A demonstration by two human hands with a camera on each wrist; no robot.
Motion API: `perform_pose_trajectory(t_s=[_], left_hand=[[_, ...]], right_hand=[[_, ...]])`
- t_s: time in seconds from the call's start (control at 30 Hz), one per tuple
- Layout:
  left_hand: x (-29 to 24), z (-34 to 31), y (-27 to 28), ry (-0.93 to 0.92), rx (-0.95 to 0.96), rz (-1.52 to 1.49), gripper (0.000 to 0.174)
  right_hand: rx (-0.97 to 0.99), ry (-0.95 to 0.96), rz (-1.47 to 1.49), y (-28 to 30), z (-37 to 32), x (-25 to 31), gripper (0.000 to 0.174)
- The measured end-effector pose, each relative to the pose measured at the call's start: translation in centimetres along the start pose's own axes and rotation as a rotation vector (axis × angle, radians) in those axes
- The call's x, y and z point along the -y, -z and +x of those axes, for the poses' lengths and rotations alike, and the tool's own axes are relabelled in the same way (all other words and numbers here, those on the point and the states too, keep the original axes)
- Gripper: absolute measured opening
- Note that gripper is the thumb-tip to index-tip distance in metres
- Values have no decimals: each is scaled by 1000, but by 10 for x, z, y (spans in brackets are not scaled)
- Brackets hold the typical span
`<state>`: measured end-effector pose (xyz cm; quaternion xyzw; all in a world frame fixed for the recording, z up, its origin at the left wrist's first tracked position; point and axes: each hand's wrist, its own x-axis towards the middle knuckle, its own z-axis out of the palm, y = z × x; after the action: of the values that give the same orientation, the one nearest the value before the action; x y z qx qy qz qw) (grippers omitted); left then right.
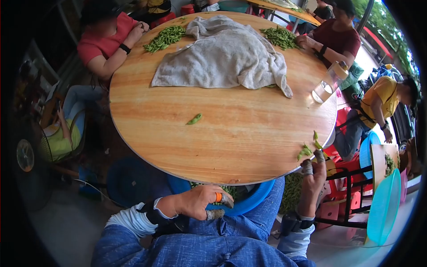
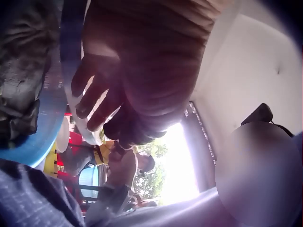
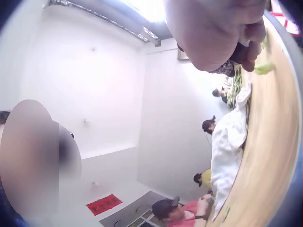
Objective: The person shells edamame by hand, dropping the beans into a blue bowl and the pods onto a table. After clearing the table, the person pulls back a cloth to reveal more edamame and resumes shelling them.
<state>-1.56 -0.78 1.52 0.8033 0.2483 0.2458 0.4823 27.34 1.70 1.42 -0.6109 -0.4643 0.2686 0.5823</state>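
My left hand (image 1: 195, 202) hovers over the blue basin (image 1: 253, 202) at my lap, its thumb and forefinger apart with nothing seen between them. Grey wraps cover those two fingertips, and an orange band (image 1: 218, 197) circles one finger. Green shelled beans or pods show inside the basin, partly hidden by this hand. At the table's near right edge my right hand (image 1: 315, 178) reaches up, wrapped thumb and forefinger spread. Right at its fingertips lie a few green soybean pods (image 1: 304, 151). One pod (image 3: 264, 67) shows close to the fingers in the right wrist view.
A single pod (image 1: 194, 119) lies mid-table (image 1: 213, 151). Farther back, a grey cloth (image 1: 227, 55) covers a mound between two pod piles (image 1: 164, 38). A bottle (image 1: 329, 82) stands at the right edge. People sit around, and more pods (image 1: 291, 191) lie below on the right.
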Motion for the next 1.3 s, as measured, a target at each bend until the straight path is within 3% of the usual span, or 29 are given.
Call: perform_pose_trajectory(t_s=[0.07,0.1,0.2,0.27,0.33,0.4,0.43,0.5,0.6,0.63,0.73,0.77,0.93,1.0,1.1,1.17,1.23,1.3], left_hand=[[-1,-1,13,7,-45,-23,18],[-6,-2,23,172,-108,-93,14],[9,8,59,328,-559,10,14],[28,20,86,379,-730,165,20],[49,29,102,323,-784,538,23],[76,32,108,388,-693,808,24],[79,34,110,420,-640,940,24],[80,38,114,534,-626,866,25],[75,38,107,564,-584,665,20],[72,38,103,546,-566,589,17],[61,38,71,344,-640,-209,10],[55,38,61,282,-630,-316,10],[36,42,22,57,-604,-798,15],[32,40,18,33,-569,-751,17],[27,38,17,71,-578,-658,20],[28,35,16,174,-655,-463,24],[22,23,28,401,-415,-865,30],[28,20,26,518,-182,-1164,42]], right_hand=[[24,-79,159,-5,-7,4,26],[35,-116,242,-10,-12,5,25],[385,-69,202,-52,-37,13,20],[735,-191,219,-81,-57,23,18],[1007,168,156,-111,-66,27,20],[1134,354,56,-126,-65,34,21],[1097,374,-35,-128,-62,32,20],[1016,407,-221,-126,-54,26,17],[733,169,-113,-110,-42,19,14],[744,31,-31,-105,-39,15,19],[755,-189,215,-102,-40,16,30],[835,-282,332,-104,-41,18,38],[908,-414,616,-118,-49,21,33],[916,-413,659,-119,-48,22,28],[800,-295,671,-114,-50,10,22],[697,95,182,-102,-43,20,24],[531,583,-155,-96,-31,24,31],[509,732,-288,-94,-28,32,31]])
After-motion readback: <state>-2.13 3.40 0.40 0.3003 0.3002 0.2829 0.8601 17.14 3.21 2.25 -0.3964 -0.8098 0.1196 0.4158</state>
